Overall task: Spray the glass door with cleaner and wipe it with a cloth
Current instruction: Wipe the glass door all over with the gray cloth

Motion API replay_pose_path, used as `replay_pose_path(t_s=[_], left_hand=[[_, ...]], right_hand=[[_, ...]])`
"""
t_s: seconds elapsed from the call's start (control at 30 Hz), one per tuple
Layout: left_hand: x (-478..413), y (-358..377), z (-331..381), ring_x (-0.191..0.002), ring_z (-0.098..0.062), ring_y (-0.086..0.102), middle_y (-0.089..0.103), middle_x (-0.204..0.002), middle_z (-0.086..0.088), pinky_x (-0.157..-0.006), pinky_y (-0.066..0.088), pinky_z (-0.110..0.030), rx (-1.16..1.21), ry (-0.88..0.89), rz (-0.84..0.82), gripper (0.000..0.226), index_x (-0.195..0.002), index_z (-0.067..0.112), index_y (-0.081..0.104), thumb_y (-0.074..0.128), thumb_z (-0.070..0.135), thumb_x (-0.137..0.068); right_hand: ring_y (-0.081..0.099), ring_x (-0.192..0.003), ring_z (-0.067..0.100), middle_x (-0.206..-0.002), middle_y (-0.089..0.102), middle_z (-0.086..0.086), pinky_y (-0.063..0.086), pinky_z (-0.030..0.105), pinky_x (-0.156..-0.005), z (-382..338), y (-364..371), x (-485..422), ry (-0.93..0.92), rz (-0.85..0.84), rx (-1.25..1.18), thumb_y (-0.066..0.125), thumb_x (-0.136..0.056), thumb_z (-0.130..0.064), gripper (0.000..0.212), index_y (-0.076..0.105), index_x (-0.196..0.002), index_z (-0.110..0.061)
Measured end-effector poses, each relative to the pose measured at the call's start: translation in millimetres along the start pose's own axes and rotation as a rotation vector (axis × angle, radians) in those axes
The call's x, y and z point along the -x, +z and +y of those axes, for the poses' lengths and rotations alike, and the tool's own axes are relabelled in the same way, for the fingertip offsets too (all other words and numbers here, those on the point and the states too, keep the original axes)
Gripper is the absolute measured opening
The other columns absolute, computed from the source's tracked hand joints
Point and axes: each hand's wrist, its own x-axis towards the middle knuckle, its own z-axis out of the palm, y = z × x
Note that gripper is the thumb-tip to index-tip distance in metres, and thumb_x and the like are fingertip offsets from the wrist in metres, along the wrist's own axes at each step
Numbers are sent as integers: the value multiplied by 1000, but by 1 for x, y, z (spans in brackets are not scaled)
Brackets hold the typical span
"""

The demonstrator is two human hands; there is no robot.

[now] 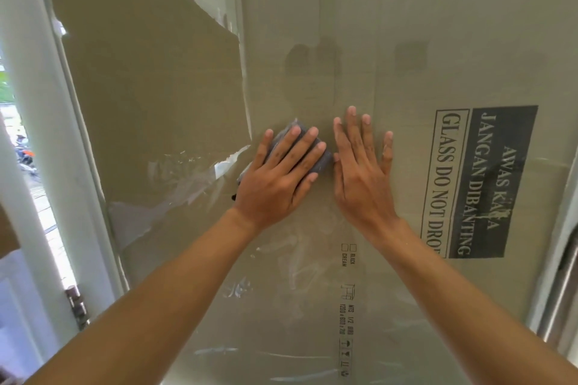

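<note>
The glass door [312,316] fills the view, with brown cardboard behind the pane. A folded grey cloth [322,161] lies flat against the glass at mid height. My left hand [281,175] presses on the cloth with straight, spread fingers. Just to the right of it, my right hand [362,172] lies flat on the bare glass, fingers straight and pointing up. Its thumb side nearly touches the cloth. Wet smears and streaks show on the glass below both hands. No spray bottle is in view.
The white door frame [47,134] runs down the left with a metal hinge [76,306] low on it. Outdoors shows past the frame at far left. A metal handle bar [560,297] stands at the right edge. A printed warning label [481,181] sits on the cardboard.
</note>
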Motion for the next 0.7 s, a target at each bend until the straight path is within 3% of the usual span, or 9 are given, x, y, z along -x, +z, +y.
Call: replay_pose_path(t_s=[0.13, 0.47, 0.7], left_hand=[[-40, -10, -25, -141, -30, 35, 40, -151, -10, -114, 24, -54, -49, -66, 18, 46, -146, 13, 42, 41, 32, -104], [-40, -13, -33, -146, -34, 23, 28, -157, -13, -119, 16, -52, 16, -529, 61, 50, -150, 10, 29, 26, 30, -105], [55, -2, -2, -147, -26, 14, 31, -155, -9, -116, 23, -55, -7, -185, -20, 52, -150, 11, 30, 42, 27, -102]], right_hand=[[9, -151, 26, -162, 15, 13, 4, 56, -119, -8, -2, -12, 17, 14, -25, 38, -103, -10, 52, 26, -153, -5], [9, -151, 25, -162, 15, 12, 2, 55, -120, -16, -2, -29, 39, 9, -57, 37, -103, -13, 53, 23, -154, -6], [9, -151, 27, -162, 15, 14, 4, 57, -120, -24, 7, -6, 43, 1, -56, 39, -103, -13, 55, 21, -154, -4]])
